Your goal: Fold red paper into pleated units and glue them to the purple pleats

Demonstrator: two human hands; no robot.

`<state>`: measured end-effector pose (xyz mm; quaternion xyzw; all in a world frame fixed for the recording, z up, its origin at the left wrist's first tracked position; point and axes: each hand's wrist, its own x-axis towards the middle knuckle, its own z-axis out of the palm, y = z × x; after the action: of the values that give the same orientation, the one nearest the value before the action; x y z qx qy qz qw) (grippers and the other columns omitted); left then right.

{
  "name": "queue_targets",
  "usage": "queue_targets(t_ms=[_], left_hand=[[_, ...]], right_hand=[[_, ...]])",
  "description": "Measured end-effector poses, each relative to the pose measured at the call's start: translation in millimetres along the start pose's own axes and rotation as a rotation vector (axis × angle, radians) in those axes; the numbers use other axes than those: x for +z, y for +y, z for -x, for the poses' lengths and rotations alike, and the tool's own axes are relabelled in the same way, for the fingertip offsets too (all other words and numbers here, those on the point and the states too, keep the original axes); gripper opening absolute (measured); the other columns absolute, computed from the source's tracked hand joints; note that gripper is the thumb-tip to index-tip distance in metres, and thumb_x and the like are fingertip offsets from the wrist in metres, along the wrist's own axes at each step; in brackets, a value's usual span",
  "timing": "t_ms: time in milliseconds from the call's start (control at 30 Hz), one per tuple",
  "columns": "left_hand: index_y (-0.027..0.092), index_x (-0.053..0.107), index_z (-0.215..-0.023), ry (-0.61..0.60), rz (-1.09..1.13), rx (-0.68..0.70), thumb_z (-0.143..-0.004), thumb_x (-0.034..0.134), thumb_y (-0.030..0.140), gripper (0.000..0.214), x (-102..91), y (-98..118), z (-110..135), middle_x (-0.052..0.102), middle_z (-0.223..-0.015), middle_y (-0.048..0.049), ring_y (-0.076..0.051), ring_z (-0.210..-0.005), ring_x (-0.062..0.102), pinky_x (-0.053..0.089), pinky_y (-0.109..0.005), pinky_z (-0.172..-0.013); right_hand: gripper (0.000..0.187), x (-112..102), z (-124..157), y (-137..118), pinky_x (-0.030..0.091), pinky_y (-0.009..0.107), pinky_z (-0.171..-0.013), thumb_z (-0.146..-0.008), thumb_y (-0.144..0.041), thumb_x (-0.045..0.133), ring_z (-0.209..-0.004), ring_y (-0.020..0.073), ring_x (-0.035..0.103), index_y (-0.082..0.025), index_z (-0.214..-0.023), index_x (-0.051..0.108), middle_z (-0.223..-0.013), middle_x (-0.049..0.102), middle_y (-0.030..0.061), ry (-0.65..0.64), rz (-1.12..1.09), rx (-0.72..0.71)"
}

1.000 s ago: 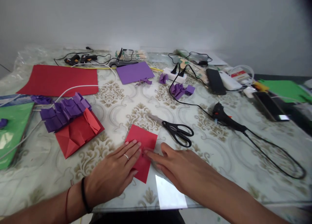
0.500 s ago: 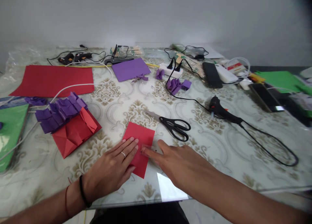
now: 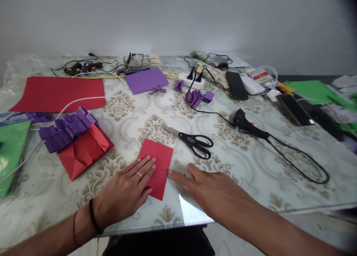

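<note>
A red paper rectangle (image 3: 159,159) lies flat on the table near the front edge. My left hand (image 3: 129,187) presses on its left side with fingers stretched out. At the paper's right edge, my right hand (image 3: 200,187) has its index finger along a small clear plastic piece (image 3: 177,172), gripped under the fingers; its exact kind is too blurred to name. Black-handled scissors (image 3: 192,141) lie just beyond the paper, blades pointing left. To the left sits a folded red paper piece (image 3: 79,155) with a row of folded purple paper (image 3: 67,129) along its upper edge.
A black glue gun (image 3: 248,126) rests at the right, its cord running to a white power strip (image 3: 191,80). Red sheets (image 3: 61,94) and purple sheets (image 3: 146,80) lie at the back. Phones (image 3: 295,109) and green sheets (image 3: 315,91) are on the far right.
My right hand has slid right with the clear piece, from the middle of the red paper to its right edge. My left hand stays pressed on the paper. The view has shifted slightly.
</note>
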<state>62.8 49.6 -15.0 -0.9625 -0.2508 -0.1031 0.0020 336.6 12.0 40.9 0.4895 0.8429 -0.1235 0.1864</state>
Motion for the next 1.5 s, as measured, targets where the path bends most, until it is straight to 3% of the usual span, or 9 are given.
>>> queue_targets(t_ms=[167,367,433,500,633,800,1033,1267,1500], left_hand=[[0.006,0.062,-0.138,-0.02,-0.003,-0.007,-0.101,0.055,0.026,0.043,-7.9,3.8,-4.1,0.064,-0.15,-0.0201,-0.034,-0.139,0.063,0.055,-0.048,-0.112],[0.012,0.071,-0.107,-0.036,-0.026,-0.205,-0.098,0.066,0.049,0.038,-19.9,27.0,-13.3,0.074,-0.121,-0.0223,-0.041,-0.111,0.071,0.063,-0.057,-0.088],[0.01,0.07,-0.11,-0.001,-0.002,-0.191,-0.1,0.063,0.047,0.039,-19.9,25.8,-16.7,0.072,-0.123,-0.0241,-0.042,-0.116,0.07,0.062,-0.058,-0.092],[0.007,0.068,-0.12,0.022,0.048,-0.096,-0.102,0.06,0.036,0.035,-17.9,18.3,-18.0,0.066,-0.14,-0.0256,-0.042,-0.134,0.062,0.057,-0.058,-0.106],[0.008,0.053,-0.15,-0.062,0.143,0.122,-0.102,0.06,0.033,0.054,-11.1,1.2,-12.1,0.047,-0.166,-0.0194,-0.035,-0.158,0.04,0.042,-0.053,-0.125],[0.014,0.041,-0.162,-0.107,0.118,0.067,-0.104,0.06,0.044,0.068,-1.3,2.6,-0.1,0.041,-0.17,-0.019,-0.036,-0.16,0.037,0.038,-0.054,-0.127],[0.014,0.056,-0.148,-0.072,0.117,0.03,-0.105,0.059,0.044,0.052,5.9,7.4,4.9,0.033,-0.174,-0.021,-0.036,-0.164,0.028,0.032,-0.053,-0.13],[0.007,0.036,-0.163,-0.064,0.111,0.001,-0.106,0.055,0.05,0.074,6.8,7.5,3.6,0.037,-0.172,-0.0198,-0.031,-0.163,0.03,0.031,-0.048,-0.131],[0.008,0.029,-0.167,-0.077,0.127,0.001,-0.109,0.049,0.052,0.076,5.6,6.2,2.1,0.039,-0.172,-0.0181,-0.03,-0.162,0.032,0.028,-0.047,-0.132]], right_hand=[[0.068,14.4,4.1,15.8,0.016,0.028,-0.052,-0.093,-0.013,0.056,-0.05,0.0089,0.048,-0.043,-0.155,0.052,-0.106,0.065,0.0044,0.09,-0.031,0.015],[0.057,6.1,9.7,29.7,0.021,0.026,-0.053,-0.103,-0.023,0.05,-0.051,0.0088,0.048,-0.044,-0.157,0.051,-0.105,0.063,0.0047,0.153,-0.131,0.144],[0.059,1.7,7.3,27.5,0.019,0.027,-0.053,-0.103,-0.022,0.05,-0.05,0.0083,0.044,-0.044,-0.158,0.05,-0.106,0.063,0.0053,0.137,-0.135,0.131],[0.061,-1.3,2.8,25.2,0.016,0.028,-0.053,-0.101,-0.019,0.053,-0.048,0.0074,0.036,-0.043,-0.157,0.051,-0.106,0.064,0.0052,0.117,-0.125,0.11],[0.059,-6.3,-3.2,24.2,0.012,0.03,-0.051,-0.1,-0.02,0.055,-0.047,0.0072,0.022,-0.042,-0.154,0.054,-0.103,0.064,0.0042,0.1,-0.118,0.133],[0.055,-12.5,-4.4,11.9,0.014,0.03,-0.053,-0.103,-0.021,0.054,-0.052,0.0099,0.043,-0.043,-0.153,0.054,-0.105,0.065,0.0047,0.098,-0.159,0.086],[0.061,-19.1,-23.6,-21.3,0.027,0.028,-0.053,-0.099,-0.013,0.055,-0.064,0.0145,0.064,-0.032,-0.157,0.051,-0.113,0.067,0.0115,-0.005,-0.117,0.063],[0.09,-22.9,-23.1,-33.6,0.031,0.03,-0.049,-0.083,-0.002,0.06,-0.066,0.0205,0.069,-0.025,-0.167,0.036,-0.122,0.066,0.0186,-0.152,-0.11,0.115],[0.089,-17.3,-12.3,-33.0,0.03,0.028,-0.051,-0.072,-0.004,0.07,-0.06,0.0177,0.064,-0.024,-0.157,0.052,-0.108,0.07,0.0143,-0.128,-0.119,0.135]])
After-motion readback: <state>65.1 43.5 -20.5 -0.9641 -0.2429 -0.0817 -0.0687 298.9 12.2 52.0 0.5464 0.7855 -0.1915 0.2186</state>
